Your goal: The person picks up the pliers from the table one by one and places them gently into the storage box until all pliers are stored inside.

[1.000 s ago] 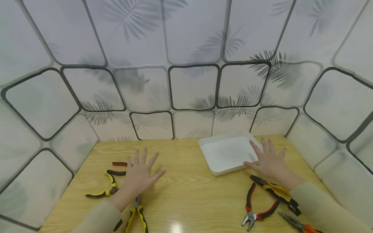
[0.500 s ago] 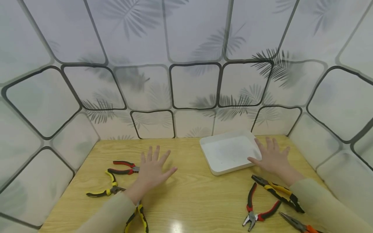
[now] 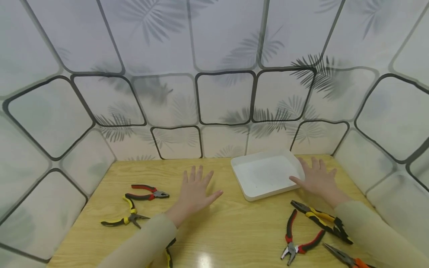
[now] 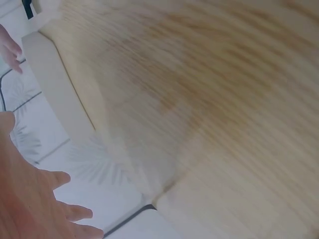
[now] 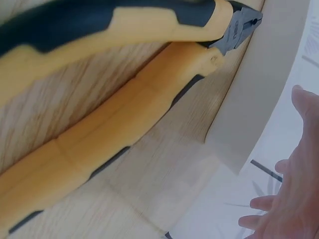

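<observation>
The left hand (image 3: 196, 190), fingers spread and holding nothing, has slid rightward off the pliers toward the white tray (image 3: 264, 175), whose edge the flat, empty right hand (image 3: 316, 178) steadies.

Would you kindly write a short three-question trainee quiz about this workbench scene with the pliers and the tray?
1. True or false: the white tray holds a pair of pliers.
2. Which hand touches the tray: A) left hand B) right hand?
3. Fill in: the red-handled pliers left of the left hand lie on the ___.

Key: 1 false, the tray holds nothing; 2 B, at its right edge; 3 table.
</observation>
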A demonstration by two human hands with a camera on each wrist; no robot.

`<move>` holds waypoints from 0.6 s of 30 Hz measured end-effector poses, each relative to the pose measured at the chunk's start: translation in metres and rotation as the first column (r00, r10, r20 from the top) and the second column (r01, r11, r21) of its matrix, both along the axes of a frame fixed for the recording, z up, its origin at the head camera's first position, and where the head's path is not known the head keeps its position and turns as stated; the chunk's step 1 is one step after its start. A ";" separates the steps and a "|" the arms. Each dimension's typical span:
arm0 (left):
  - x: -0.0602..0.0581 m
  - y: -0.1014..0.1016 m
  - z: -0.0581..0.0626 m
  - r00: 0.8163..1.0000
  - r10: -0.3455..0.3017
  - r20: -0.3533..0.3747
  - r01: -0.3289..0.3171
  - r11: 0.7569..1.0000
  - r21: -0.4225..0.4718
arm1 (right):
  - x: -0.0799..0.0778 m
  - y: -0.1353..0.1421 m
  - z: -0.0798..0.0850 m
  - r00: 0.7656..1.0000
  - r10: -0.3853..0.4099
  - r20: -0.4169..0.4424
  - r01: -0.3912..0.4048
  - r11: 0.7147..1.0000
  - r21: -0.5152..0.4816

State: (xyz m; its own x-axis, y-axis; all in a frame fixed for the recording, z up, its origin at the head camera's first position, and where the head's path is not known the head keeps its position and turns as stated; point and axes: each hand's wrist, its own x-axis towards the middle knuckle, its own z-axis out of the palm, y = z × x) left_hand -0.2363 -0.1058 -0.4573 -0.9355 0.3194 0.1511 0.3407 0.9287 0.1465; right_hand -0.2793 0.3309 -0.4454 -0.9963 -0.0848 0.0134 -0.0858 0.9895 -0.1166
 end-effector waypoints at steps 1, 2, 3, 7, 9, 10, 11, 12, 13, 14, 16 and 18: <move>-0.001 0.004 0.001 1.000 0.000 0.002 0.000 1.000 -0.003 | 0.000 0.001 0.000 1.000 -0.002 0.004 0.002 1.000 -0.003; -0.002 0.007 0.001 1.000 -0.002 0.003 0.002 1.000 -0.005 | -0.001 0.001 0.001 1.000 -0.004 0.008 0.004 1.000 -0.005; -0.002 0.010 0.001 1.000 -0.004 0.007 0.004 1.000 -0.002 | -0.001 0.002 0.001 1.000 -0.006 0.014 0.006 1.000 -0.008; -0.005 0.023 0.002 1.000 -0.012 0.026 0.012 1.000 -0.006 | -0.004 0.004 -0.001 0.999 -0.020 0.028 0.020 1.000 -0.010; -0.006 0.029 0.001 0.999 -0.016 0.033 0.017 1.000 -0.009 | -0.006 0.006 -0.002 0.999 -0.028 0.034 0.028 1.000 -0.006; -0.007 0.032 0.000 0.999 -0.018 0.035 0.019 1.000 -0.012 | -0.007 0.007 -0.003 0.999 -0.030 0.031 0.030 1.000 -0.003; -0.007 0.035 0.000 0.999 -0.018 0.040 0.019 1.000 -0.018 | -0.008 0.009 -0.004 0.999 -0.032 0.032 0.032 0.999 -0.002; -0.008 0.038 -0.001 0.999 -0.019 0.042 0.020 1.000 -0.019 | -0.009 0.010 -0.004 0.999 -0.033 0.032 0.033 0.999 0.003; -0.009 0.040 -0.001 0.999 -0.019 0.044 0.019 1.000 -0.021 | -0.010 0.011 -0.004 0.999 -0.033 0.034 0.033 0.999 0.004; -0.009 0.043 -0.001 0.999 -0.017 0.051 0.018 0.999 -0.029 | -0.010 0.013 -0.004 0.999 -0.032 0.034 0.032 0.999 0.002; -0.011 0.049 -0.003 0.998 -0.015 0.063 0.018 0.999 -0.046 | -0.012 0.015 -0.003 0.999 -0.030 0.037 0.030 1.000 0.002; -0.013 0.055 -0.003 0.998 -0.015 0.068 0.018 0.998 -0.053 | -0.012 0.018 -0.002 0.999 -0.027 0.040 0.027 1.000 0.007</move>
State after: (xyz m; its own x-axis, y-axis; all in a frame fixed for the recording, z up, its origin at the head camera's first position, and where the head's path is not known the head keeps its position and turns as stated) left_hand -0.2493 -0.0507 -0.4606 -0.9376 0.3408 0.0695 0.3470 0.9302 0.1197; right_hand -0.2916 0.3486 -0.4475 -0.9980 -0.0575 -0.0275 -0.0540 0.9921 -0.1130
